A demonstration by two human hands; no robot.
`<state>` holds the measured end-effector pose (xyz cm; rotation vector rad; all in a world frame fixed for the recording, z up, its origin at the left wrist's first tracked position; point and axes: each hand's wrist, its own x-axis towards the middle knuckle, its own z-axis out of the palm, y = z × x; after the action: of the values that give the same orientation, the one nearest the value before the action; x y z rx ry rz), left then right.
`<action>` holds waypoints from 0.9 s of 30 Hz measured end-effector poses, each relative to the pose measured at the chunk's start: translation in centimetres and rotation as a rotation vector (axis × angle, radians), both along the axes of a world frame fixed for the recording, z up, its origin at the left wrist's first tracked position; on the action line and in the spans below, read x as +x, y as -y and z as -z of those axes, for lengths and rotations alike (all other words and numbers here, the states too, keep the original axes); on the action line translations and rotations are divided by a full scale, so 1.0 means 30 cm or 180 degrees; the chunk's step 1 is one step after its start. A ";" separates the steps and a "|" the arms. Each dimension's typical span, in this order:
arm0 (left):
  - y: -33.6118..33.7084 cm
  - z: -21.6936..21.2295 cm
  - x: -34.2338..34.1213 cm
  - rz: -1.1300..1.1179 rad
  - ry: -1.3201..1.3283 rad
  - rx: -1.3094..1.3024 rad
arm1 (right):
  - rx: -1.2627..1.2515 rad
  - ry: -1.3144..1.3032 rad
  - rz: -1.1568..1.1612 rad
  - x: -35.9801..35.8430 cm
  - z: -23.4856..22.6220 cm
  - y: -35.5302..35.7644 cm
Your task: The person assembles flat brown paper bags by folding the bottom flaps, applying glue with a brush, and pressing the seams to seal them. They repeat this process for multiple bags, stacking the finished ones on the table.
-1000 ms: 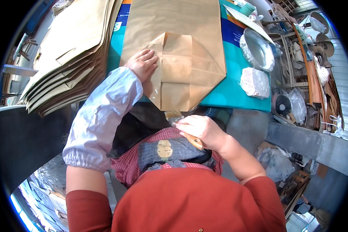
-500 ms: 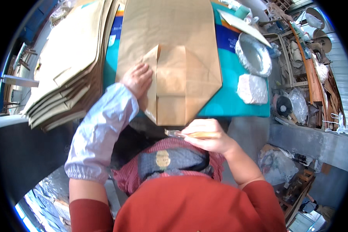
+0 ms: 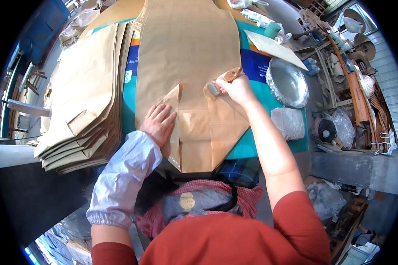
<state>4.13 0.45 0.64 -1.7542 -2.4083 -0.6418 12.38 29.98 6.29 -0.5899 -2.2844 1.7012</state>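
Grasping one wooden-handled brush (image 3: 231, 75) in the right hand (image 3: 239, 91), slanted bristles-first down-left over one kraft paper bag (image 3: 185, 66), and resting the left hand (image 3: 158, 125), flat and unclenched, on its left side. Laid lengthwise away on one teal tabletop (image 3: 247, 146), folded end nearest, cut off above. Cannot count the layers in one bag stack (image 3: 82, 79) at left.

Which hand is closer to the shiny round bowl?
Right: the right hand holds a brush left of the bowl; the left hand rests farther left, on the paper bag.
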 end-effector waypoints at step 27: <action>-0.017 -0.026 0.039 -0.0201 0.0462 0.0636 | 0.3918 -0.0125 0.0350 0.768 -0.170 -0.319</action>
<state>5.31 0.97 1.42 -1.5969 -2.3811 -0.9953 35.43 39.55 11.38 -0.3438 -2.6021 0.0570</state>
